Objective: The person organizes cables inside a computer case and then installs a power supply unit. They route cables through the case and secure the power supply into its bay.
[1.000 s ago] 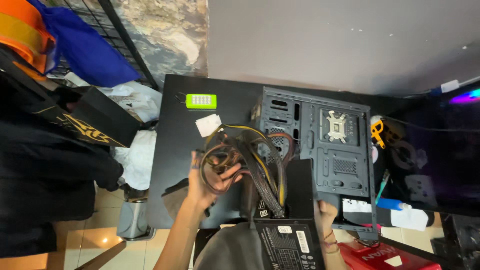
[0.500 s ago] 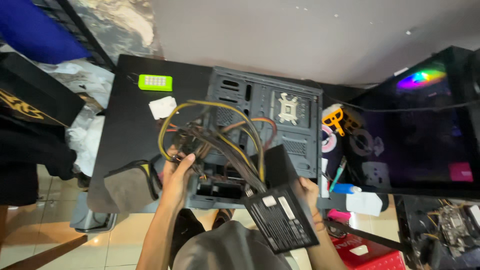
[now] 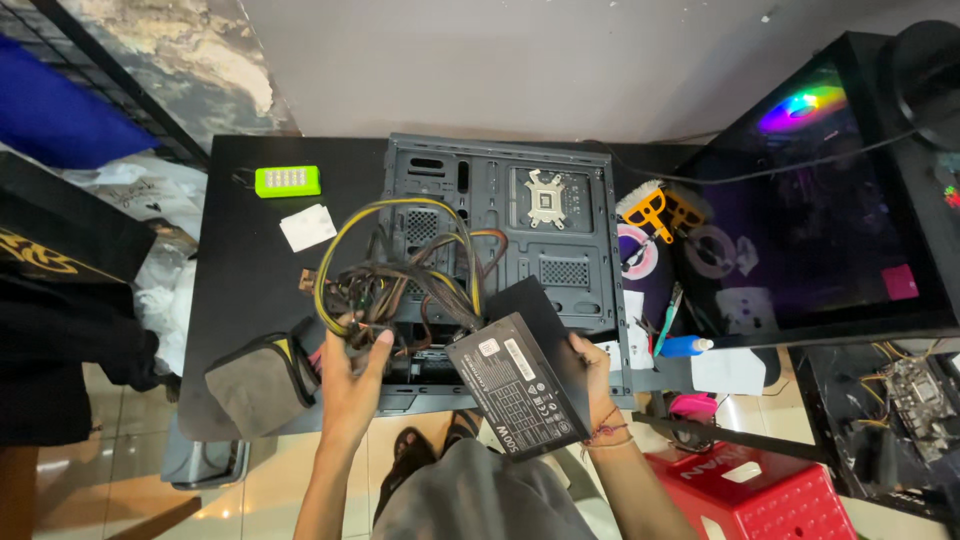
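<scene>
Since a second ago the power supply (image 3: 520, 385) has swung up into plain sight, and the cable bundle (image 3: 400, 270) now loops over the open computer case (image 3: 500, 230) instead of lying gathered at the left hand (image 3: 352, 375). That left hand is curled tight around the bundle where the wires bunch, at about seven o'clock from the case's middle. The right hand (image 3: 590, 375) cups the black box at its three o'clock edge, fingers wrapped behind it, thumb side forward. The box hangs tilted at the case's six o'clock rim, label facing up.

It looks like a dense, rigid metal brick, heavy for its size, so the flat side walls are the safe grip. The wires are springy and snag-prone; they want holding close to the box, not by the plugs.

On the black table (image 3: 250, 290), a lime-green block (image 3: 287, 181) sits at ten o'clock, a white pad (image 3: 307, 227) just below it, a grey pouch (image 3: 258, 385) at eight o'clock.
</scene>
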